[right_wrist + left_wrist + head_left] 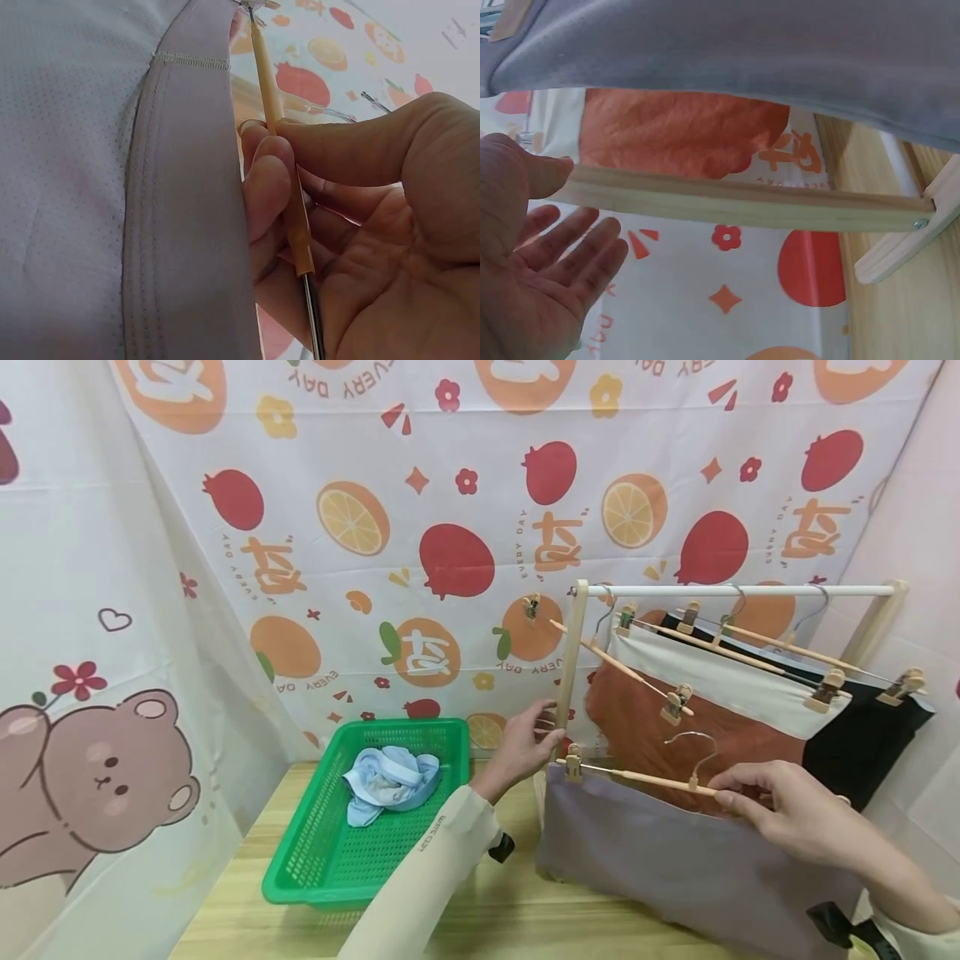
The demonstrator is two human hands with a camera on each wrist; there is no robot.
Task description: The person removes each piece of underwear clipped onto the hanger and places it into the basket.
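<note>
My right hand (787, 806) pinches the wooden bar of a clip hanger (289, 199) between thumb and fingers. From this hanger hangs a greyish-purple garment (675, 868); one clip (573, 764) grips its waistband at the left end. The hanger's metal hook (693, 743) points up, off the rail. My left hand (521, 747) is at the rack's left wooden post (572, 672). In the left wrist view its thumb lies at the post (742, 202), while the other fingers extend loosely past the far side.
On the rack's white rail (675, 591) hang several clip hangers with a rust-brown garment (637, 718), a white-banded garment (727, 681) and a black garment (862, 743). A green basket (300, 881) holding a crumpled light-blue garment (393, 777) stands left on the wooden table (232, 910).
</note>
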